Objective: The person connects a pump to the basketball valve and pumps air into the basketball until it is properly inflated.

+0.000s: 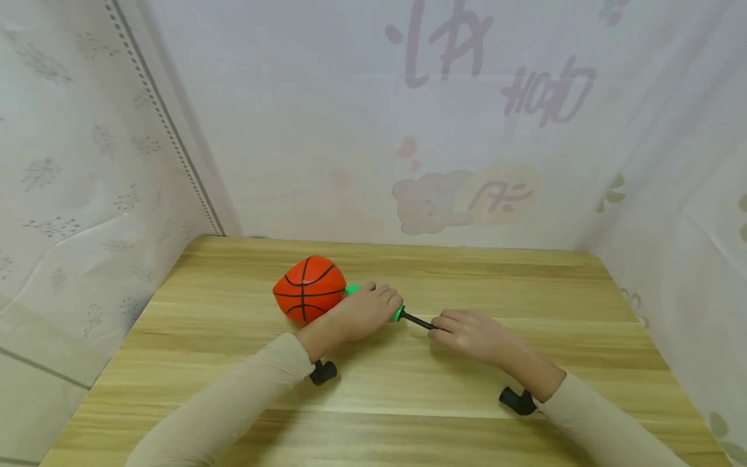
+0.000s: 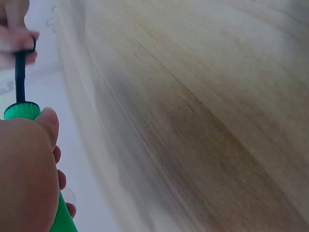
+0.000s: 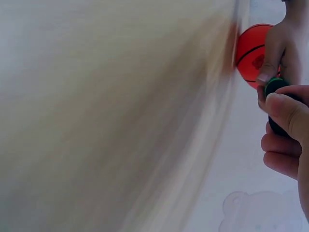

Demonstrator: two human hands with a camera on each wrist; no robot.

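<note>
An orange toy basketball [image 1: 309,290] with black lines, pointed at its left end, lies on the table at the end of a green hand pump [image 1: 353,289]. My left hand [image 1: 366,312] grips the pump's green barrel [image 2: 62,217], hiding most of it in the head view. Out of the barrel's right end comes a black rod [image 1: 417,320]. My right hand [image 1: 475,334] holds the pump's black handle [image 3: 276,126] at the rod's far end, its fingers curled round it. In the right wrist view, the ball shows behind the left hand.
Both hands are over a wood-grain table [image 1: 373,428]. Pale printed cloth [image 1: 303,143] hangs behind the table and at both sides. A black wrist-worn piece [image 1: 323,373] shows beneath the left wrist, and another black piece [image 1: 517,401] beneath the right.
</note>
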